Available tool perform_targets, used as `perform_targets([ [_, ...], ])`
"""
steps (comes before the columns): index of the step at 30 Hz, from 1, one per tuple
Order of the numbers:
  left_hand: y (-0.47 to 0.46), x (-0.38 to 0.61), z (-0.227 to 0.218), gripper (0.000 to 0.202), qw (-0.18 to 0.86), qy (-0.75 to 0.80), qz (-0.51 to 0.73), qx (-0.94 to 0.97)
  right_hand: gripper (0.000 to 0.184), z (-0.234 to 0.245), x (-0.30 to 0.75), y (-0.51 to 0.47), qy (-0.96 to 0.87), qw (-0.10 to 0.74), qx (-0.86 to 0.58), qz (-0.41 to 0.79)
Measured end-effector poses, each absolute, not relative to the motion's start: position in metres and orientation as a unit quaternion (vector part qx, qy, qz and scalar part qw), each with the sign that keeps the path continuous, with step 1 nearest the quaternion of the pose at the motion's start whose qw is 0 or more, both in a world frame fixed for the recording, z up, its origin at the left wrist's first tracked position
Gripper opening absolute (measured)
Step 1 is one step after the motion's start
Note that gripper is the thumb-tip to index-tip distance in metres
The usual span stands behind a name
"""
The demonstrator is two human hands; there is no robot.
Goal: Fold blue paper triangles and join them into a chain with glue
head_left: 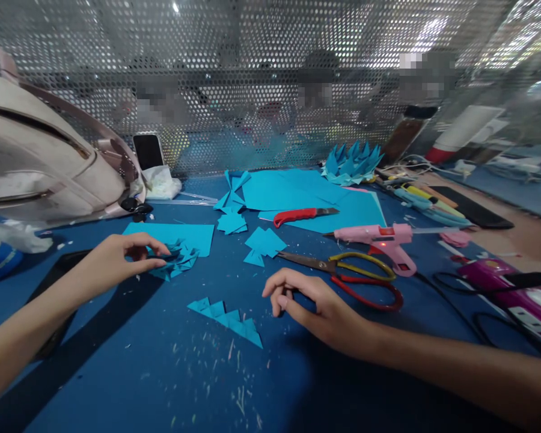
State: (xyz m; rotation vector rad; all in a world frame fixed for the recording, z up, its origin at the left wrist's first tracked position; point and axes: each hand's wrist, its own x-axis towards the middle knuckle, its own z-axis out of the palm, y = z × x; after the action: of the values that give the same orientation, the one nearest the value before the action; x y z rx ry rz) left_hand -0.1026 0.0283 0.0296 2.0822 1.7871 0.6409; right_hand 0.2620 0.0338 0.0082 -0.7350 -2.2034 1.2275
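Observation:
At the left, my left hand (117,255) has its thumb and fingertips closed on the edge of a spiky folded blue paper piece (183,260), which rests partly over a flat blue sheet (202,237). My right hand (313,307) hovers over the table with loosely curled fingers, and nothing shows in it. Between the hands lies a zigzag strip of folded blue paper (228,319). Scissors (365,273) with one yellow and one red handle lie just beyond my right hand. Small folded blue pieces (265,242) sit near their tips.
A pink glue gun (379,236), a red-handled knife (297,215) and more blue sheets (293,189) lie farther back. A blue paper flower (352,163) stands by the perforated metal screen (261,36). A pale bag (45,156) is at left, a magenta device (500,288) with black cables at right.

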Motion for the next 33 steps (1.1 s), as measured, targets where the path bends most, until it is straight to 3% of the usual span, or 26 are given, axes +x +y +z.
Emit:
perform_targets([
  [12,0.028,-0.081,0.028,0.023,0.211,0.601,0.237,0.734,0.015,0.009,0.262,0.034,-0.814,0.254,-0.276,0.444],
  [21,0.003,-0.036,0.036,0.016,0.227,0.619,0.313,0.683,0.016,0.01,0.262,0.034,-0.814,0.251,-0.276,0.445],
  [28,-0.013,0.011,0.027,0.018,0.449,0.567,0.391,0.569,0.014,0.01,0.26,0.031,-0.81,0.25,-0.27,0.457],
  [33,-0.018,0.036,0.021,0.022,0.52,0.564,0.399,0.502,0.011,0.008,0.26,0.031,-0.808,0.254,-0.254,0.467],
])
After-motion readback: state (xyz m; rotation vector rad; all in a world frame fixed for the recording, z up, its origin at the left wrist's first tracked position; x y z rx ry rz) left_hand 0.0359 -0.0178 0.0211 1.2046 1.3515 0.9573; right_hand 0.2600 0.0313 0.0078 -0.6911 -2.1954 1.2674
